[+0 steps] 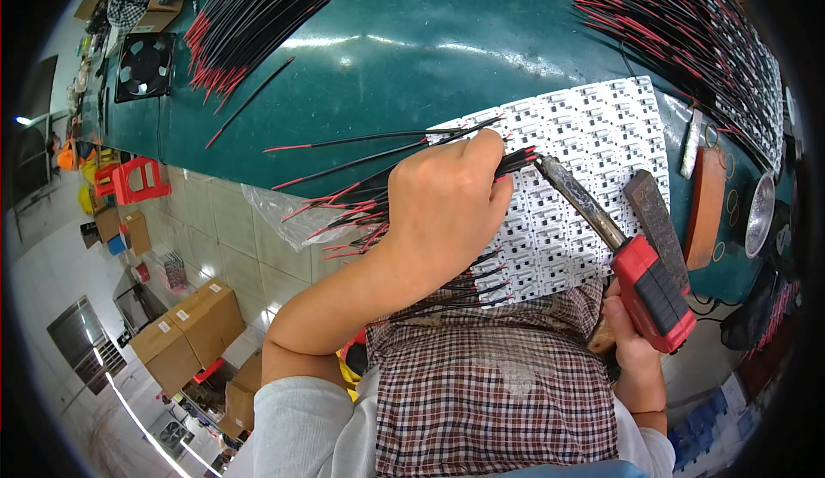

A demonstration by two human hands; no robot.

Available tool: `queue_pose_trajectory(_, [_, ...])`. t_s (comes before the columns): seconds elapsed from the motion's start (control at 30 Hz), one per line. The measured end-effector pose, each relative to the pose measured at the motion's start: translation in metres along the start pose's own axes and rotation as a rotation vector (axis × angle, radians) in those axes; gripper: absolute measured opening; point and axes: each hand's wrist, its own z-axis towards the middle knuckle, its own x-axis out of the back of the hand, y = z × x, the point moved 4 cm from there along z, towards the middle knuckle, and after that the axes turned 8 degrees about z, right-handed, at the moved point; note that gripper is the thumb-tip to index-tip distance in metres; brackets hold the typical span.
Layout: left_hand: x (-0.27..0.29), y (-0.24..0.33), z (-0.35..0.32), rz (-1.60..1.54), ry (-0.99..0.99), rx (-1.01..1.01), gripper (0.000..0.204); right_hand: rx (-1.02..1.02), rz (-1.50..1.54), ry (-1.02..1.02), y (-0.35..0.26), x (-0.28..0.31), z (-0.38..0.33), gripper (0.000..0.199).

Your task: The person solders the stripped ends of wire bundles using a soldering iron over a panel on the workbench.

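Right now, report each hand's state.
Left hand: closed on a bundle of thin black red-tipped wires.
Right hand: closed on a red-handled soldering iron.

so the bundle of thin black wires with red tips is pinched in a fist, fanning out leftward; its ends meet the soldering iron, red-handled with a dark scorched barrel, angled over the white panel of small circuit boards lying flat on the green bench

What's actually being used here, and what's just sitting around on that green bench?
In use:
- left hand gripping a bundle of wires
- right hand holding the soldering iron
- white sheet of small boards under the iron tip

Lying about:
- wire pile at top left
- wire pile at top right
- black fan
- cardboard boxes on the floor
- red stool
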Motion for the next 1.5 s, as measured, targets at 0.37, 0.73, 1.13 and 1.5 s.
queue_pose_trajectory(0.37, [0.004, -0.011, 0.012, -0.113, -0.121, 0.000, 0.012, -0.066, 0.048, -0.025, 0.001, -0.004, 0.000, 0.024])
queue_pose_trajectory(0.73, [0.004, -0.006, 0.011, -0.019, -0.125, -0.069, 0.012, -0.032, -0.012, -0.055, -0.004, 0.000, 0.002, 0.026])
queue_pose_trajectory(1.13, [0.002, -0.011, 0.013, -0.151, -0.183, -0.002, 0.012, -0.017, 0.773, 0.279, -0.033, 0.008, 0.024, 0.078])
queue_pose_trajectory(1.5, [0.018, -0.014, 0.015, -0.092, 0.007, 0.077, 0.018, 0.190, 1.006, -0.239, -0.085, 0.037, 0.073, 0.057])
